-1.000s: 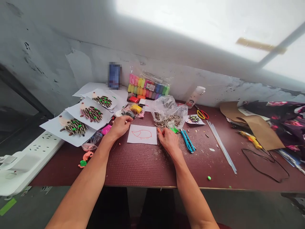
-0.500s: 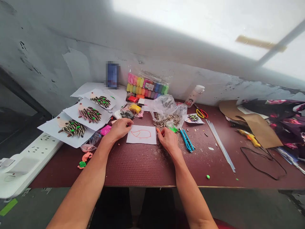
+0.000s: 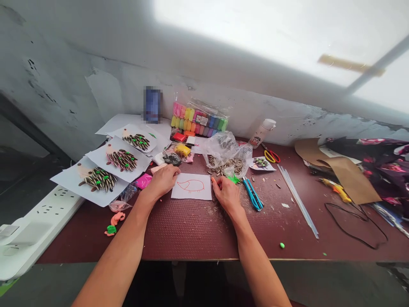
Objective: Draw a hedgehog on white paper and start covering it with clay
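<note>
A small white card (image 3: 191, 195) with an orange outline of a rounded animal lies on the dark red table between my hands. My left hand (image 3: 166, 178) rests at the card's left edge, fingers bent together; what they hold, if anything, is hidden. At the card's right edge is my right hand (image 3: 226, 191), with a small orange piece at its bent fingertips. Behind them a clear plastic bag (image 3: 221, 146) lies open with striped seeds (image 3: 230, 166). Three sheets with seed-covered hedgehog figures (image 3: 99, 178) overlap at the left.
A blue cutter (image 3: 252, 194), red-yellow scissors (image 3: 271, 154), glue sticks (image 3: 298, 200) and a yellow glue gun (image 3: 337, 189) lie to the right. Coloured clay packs (image 3: 198, 119) and a bottle (image 3: 262, 132) stand near the wall. A white power strip (image 3: 41, 226) is at the left.
The whole scene sits slightly lower in the view, as the camera has tilted a little. Both hands stay beside the card, in nearly the same pose.
</note>
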Demonstrator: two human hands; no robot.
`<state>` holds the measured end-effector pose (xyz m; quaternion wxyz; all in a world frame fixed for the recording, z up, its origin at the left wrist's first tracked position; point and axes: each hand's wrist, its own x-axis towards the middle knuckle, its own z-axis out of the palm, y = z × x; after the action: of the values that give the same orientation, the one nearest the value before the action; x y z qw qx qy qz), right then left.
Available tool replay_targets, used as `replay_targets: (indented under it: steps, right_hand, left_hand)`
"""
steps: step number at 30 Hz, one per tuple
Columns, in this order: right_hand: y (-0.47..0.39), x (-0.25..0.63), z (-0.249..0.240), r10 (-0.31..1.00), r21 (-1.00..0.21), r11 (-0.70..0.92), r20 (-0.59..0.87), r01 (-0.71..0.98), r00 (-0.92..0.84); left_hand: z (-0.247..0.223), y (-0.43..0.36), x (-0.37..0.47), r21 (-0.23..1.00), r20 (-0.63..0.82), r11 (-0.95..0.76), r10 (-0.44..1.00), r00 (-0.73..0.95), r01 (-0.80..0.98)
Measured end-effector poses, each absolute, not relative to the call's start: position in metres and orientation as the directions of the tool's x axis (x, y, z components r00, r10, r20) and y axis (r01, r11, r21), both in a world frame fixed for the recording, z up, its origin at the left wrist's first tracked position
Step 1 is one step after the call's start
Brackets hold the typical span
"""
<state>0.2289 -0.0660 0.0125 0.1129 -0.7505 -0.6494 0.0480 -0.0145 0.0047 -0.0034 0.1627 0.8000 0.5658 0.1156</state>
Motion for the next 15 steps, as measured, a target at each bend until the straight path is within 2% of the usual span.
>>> replay_targets:
  steps: [8, 15]
  right_hand:
    - [-0.067, 0.228, 0.01, 0.984, -0.201, -0.125, 0.098, 0.972, 0.147]
    - [-0.067, 0.231, 0.004, 0.982, -0.235, -0.106, 0.128, 0.966, 0.139]
  left_hand:
    - [-0.006, 0.003, -0.01, 0.356, 0.005, -0.28, 0.955, 0.298, 0.892]
    - [-0.007, 0.001, -0.001, 0.309, 0.042, -0.268, 0.962, 0.268, 0.913]
